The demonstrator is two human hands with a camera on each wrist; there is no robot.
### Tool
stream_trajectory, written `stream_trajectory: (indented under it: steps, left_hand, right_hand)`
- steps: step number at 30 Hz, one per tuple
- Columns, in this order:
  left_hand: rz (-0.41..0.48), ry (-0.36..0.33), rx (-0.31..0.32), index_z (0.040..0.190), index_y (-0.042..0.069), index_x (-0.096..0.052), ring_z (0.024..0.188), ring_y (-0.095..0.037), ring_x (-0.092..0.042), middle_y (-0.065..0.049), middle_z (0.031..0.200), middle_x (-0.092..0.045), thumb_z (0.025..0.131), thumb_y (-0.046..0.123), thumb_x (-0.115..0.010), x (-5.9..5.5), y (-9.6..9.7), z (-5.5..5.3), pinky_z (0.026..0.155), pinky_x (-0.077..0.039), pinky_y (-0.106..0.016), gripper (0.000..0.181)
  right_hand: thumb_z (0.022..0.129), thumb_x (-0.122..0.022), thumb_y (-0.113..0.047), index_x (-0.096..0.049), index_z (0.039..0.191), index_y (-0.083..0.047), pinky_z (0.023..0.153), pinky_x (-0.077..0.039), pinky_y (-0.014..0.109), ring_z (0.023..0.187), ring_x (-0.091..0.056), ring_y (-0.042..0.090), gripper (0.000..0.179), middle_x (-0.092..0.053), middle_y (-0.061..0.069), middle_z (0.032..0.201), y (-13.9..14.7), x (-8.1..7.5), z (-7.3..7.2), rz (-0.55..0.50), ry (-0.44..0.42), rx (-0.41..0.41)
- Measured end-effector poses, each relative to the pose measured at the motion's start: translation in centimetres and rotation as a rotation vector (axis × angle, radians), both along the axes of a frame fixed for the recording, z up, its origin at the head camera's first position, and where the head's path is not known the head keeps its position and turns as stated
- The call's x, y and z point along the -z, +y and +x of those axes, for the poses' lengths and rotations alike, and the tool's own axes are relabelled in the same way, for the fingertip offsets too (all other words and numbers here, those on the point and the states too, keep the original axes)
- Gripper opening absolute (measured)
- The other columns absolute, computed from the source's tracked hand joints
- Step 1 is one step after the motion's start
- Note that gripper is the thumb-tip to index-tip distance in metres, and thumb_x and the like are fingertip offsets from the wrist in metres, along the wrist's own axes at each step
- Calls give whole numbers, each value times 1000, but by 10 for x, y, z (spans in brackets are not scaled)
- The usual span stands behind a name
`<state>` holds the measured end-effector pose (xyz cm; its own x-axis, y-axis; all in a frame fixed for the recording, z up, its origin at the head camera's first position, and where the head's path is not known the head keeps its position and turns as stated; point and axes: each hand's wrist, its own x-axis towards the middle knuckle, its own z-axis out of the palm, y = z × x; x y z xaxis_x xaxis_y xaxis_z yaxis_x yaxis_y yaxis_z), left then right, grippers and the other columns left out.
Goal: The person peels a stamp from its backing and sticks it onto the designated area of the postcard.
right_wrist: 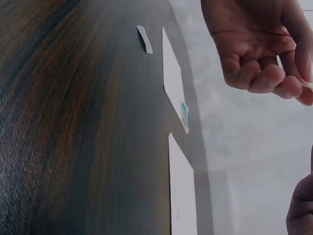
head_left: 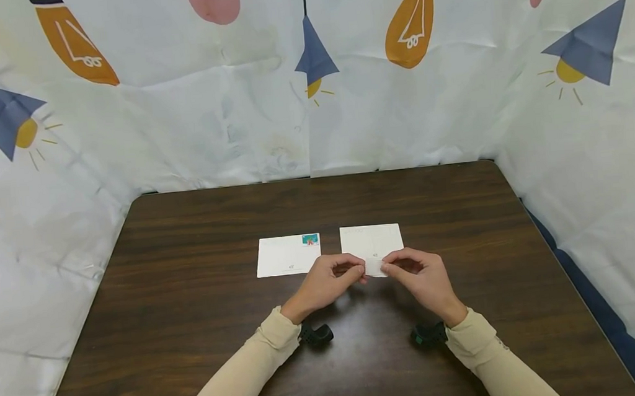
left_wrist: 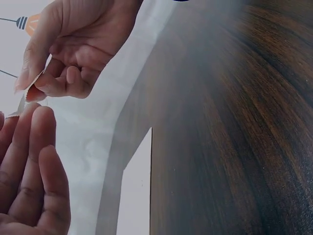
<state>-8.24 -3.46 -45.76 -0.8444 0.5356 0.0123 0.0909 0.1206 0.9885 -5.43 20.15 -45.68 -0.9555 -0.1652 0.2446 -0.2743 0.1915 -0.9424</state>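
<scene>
In the head view both hands meet just in front of the right card. My left hand (head_left: 324,283) pinches the left side of a small white stamp (head_left: 374,269), and my right hand (head_left: 426,281) pinches its right side between thumb and index finger. A toothed edge shows in the left wrist view; the stamp's pale side faces up in the head view. The right card (head_left: 370,237) lies flat, its near edge partly behind the hands. To its left lies a white card (head_left: 280,257) bearing a teal stamp (head_left: 309,240) at its upper right corner.
A small curved white strip (right_wrist: 145,40) lies on the dark wooden table (head_left: 194,332) near the left card in the right wrist view. White curtains (head_left: 222,131) printed with lamps and bulbs surround the table's back and sides.
</scene>
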Motion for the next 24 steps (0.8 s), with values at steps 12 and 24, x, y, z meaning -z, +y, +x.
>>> stream_trajectory:
  steps: [12,24]
  left_hand:
    - [-43,-47,-22,115,-3,-74,95,-37,-78,-14,95,-80,103,24,-64,5,-1,0,87,-61,-51,31]
    - [-45,-81,-71,111,-4,-75,84,-16,-78,-19,92,-80,102,19,-64,8,6,2,79,-61,-37,27]
  right_hand:
    - [92,-78,-9,-77,102,-3,72,-61,23,79,-73,5,11,-76,-13,90,0,8,-5,-10,-134,-2]
    - [93,-77,-11,-77,105,0,75,-61,23,83,-75,3,17,-78,-6,93,-1,14,-8,-7,-164,12]
